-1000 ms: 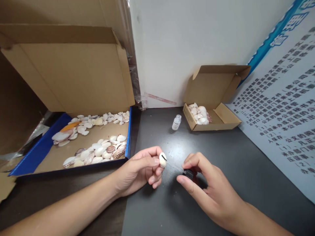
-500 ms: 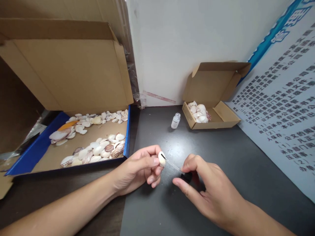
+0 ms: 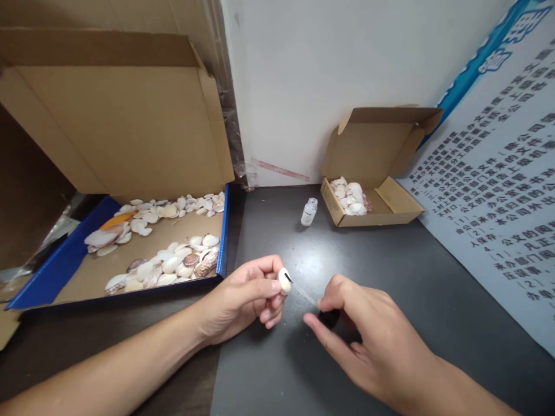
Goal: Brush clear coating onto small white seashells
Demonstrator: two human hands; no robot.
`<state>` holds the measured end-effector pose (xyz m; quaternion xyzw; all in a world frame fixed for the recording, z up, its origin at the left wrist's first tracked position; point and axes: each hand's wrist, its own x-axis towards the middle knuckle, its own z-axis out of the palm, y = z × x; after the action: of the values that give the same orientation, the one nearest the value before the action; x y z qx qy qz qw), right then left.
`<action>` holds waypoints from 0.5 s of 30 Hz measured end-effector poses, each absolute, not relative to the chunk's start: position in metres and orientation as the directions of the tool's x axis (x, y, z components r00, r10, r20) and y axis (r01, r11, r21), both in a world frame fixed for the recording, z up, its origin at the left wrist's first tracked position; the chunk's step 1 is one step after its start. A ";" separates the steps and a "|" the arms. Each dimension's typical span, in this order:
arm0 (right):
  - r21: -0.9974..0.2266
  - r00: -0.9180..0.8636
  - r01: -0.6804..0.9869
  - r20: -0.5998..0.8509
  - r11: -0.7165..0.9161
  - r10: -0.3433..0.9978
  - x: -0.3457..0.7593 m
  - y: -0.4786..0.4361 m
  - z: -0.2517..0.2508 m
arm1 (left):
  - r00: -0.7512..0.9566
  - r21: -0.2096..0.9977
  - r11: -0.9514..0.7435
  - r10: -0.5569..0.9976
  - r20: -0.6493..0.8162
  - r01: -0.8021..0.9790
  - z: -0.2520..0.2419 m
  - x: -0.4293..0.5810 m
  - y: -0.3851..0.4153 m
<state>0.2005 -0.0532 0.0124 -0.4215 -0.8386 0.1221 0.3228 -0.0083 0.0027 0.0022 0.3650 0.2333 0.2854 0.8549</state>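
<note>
Shell (image 3: 284,283) sits pinched between tips of left fingers (image 3: 272,286), right fingers (image 3: 330,293) gripping a black-capped brush (image 3: 305,293) at its face.

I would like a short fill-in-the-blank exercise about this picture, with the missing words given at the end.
1. A pale shell is held in the person's ____ hand.
2. The right hand holds a clear applicator whose tip is ____ in colour.
3. The larger box has walls coloured ____.
4. In the picture, the smaller box stands to the ____ of the small bottle.

Missing words: left; black; blue; right.
</note>
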 end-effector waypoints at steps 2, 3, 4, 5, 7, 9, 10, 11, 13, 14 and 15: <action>-0.439 -0.456 0.633 0.454 0.638 0.765 0.200 -0.053 0.014 | 0.734 0.758 0.569 0.654 -0.182 -0.318 0.002 -0.009 0.003; -0.422 -0.463 0.636 0.461 0.646 0.757 0.200 -0.053 0.015 | 0.736 0.760 0.569 0.652 -0.182 -0.315 0.002 -0.009 0.003; -0.406 -0.468 0.639 0.468 0.653 0.750 0.200 -0.053 0.015 | 0.739 0.762 0.568 0.649 -0.182 -0.311 0.001 -0.009 0.003; -0.396 -0.470 0.643 0.472 0.656 0.746 0.199 -0.053 0.015 | 0.740 0.764 0.567 0.647 -0.183 -0.308 0.001 -0.009 0.003; -0.387 -0.472 0.646 0.475 0.658 0.743 0.199 -0.053 0.016 | 0.740 0.765 0.566 0.648 -0.183 -0.306 0.001 -0.009 0.004; -0.385 -0.473 0.648 0.473 0.657 0.743 0.199 -0.052 0.016 | 0.742 0.764 0.567 0.646 -0.182 -0.307 0.001 -0.008 0.004; -0.384 -0.472 0.648 0.475 0.658 0.743 0.198 -0.052 0.016 | 0.743 0.763 0.570 0.644 -0.183 -0.306 0.001 -0.009 0.004; -0.382 -0.471 0.648 0.479 0.659 0.741 0.198 -0.052 0.016 | 0.745 0.761 0.573 0.641 -0.185 -0.304 0.001 -0.009 0.004; -0.380 -0.462 0.646 0.495 0.662 0.736 0.198 -0.052 0.016 | 0.751 0.754 0.582 0.634 -0.185 -0.305 0.001 -0.009 0.004; -0.384 -0.456 0.644 0.502 0.662 0.735 0.198 -0.052 0.016 | 0.753 0.750 0.586 0.632 -0.185 -0.308 0.001 -0.009 0.004; -0.389 -0.449 0.642 0.508 0.660 0.735 0.198 -0.052 0.016 | 0.754 0.746 0.588 0.631 -0.183 -0.312 0.001 -0.009 0.004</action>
<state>0.1978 -0.0517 0.0157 -0.4061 -0.8482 0.0700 0.3329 -0.0090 0.0040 0.0009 0.3623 0.2206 0.2730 0.8635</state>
